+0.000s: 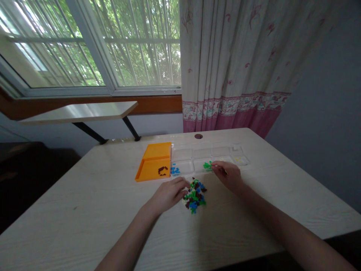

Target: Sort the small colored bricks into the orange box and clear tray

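Note:
A heap of small plastic pieces (195,197), green, blue, brown and white, lies on the pale wooden table (84,210). My left hand (168,194) rests at the heap's left edge, fingers curled onto the pieces. My right hand (228,174) reaches over a clear compartment tray (203,153), its fingers pinched beside the green pieces (208,165) in one compartment. What the fingers pinch is too small to make out. Blue pieces (175,170) lie in the compartment to the left. Yellowish pieces (239,159) sit in a compartment at the right.
An open orange box (152,165) stands left of the tray with a few brown pieces (162,170) in it. A round cable hole (198,136) is at the table's far edge. A window, a small shelf (79,112) and a pink curtain (234,67) are behind.

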The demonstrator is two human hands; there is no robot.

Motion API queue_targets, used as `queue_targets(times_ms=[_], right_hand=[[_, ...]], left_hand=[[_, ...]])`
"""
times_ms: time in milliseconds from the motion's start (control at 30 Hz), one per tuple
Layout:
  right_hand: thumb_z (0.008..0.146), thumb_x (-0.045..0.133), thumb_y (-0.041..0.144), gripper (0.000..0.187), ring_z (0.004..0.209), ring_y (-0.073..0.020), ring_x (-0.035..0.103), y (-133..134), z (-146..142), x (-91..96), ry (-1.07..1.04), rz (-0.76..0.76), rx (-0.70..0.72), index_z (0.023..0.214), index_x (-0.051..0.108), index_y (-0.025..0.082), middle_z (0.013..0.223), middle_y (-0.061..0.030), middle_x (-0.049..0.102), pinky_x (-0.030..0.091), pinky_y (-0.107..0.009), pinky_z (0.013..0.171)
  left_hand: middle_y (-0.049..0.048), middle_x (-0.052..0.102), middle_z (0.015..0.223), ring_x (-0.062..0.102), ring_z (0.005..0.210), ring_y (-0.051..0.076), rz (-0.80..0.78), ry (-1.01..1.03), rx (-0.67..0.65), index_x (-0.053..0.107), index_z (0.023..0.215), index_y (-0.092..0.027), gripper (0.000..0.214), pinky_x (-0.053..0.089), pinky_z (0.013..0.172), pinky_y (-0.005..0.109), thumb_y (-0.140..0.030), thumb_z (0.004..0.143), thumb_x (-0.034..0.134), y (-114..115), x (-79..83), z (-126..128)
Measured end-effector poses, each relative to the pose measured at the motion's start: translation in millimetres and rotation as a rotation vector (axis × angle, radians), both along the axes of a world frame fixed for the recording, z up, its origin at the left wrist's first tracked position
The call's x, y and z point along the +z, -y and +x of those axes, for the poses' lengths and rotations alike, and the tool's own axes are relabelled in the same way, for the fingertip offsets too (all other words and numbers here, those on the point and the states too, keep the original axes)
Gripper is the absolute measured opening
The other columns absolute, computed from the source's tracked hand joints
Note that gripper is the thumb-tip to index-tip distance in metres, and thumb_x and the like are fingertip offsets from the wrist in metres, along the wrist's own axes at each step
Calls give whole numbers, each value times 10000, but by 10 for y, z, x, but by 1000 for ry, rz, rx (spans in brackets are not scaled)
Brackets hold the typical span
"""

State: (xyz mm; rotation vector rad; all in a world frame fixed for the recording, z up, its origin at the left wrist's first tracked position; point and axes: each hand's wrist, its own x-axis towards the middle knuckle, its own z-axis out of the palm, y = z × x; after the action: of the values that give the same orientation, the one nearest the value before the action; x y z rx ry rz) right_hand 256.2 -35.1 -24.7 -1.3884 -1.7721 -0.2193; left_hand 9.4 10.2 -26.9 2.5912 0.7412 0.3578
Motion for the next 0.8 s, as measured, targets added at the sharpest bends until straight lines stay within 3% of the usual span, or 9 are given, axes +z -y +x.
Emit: queue_targets(times_ms=[567, 800], right_hand=[[856, 440, 375, 283, 436, -90, 462, 0, -20, 9, 13, 18, 15, 815, 638, 178, 500, 21, 551, 348, -203, 491], [843, 459, 335, 231, 497, -105, 512, -138, 42, -118, 20, -1, -75, 836, 630, 180, 605, -7, 601, 379, -211, 519]], left_hand=[[32, 589, 891, 557, 813, 143, -4, 14, -11, 592, 894, -202, 186, 435, 718, 222, -241, 858, 414, 36, -52, 69], [55, 620, 876, 558, 825, 145, -79, 280, 57, 608, 851, -181, 176, 429, 743, 244, -238, 853, 442, 28, -14, 105]])
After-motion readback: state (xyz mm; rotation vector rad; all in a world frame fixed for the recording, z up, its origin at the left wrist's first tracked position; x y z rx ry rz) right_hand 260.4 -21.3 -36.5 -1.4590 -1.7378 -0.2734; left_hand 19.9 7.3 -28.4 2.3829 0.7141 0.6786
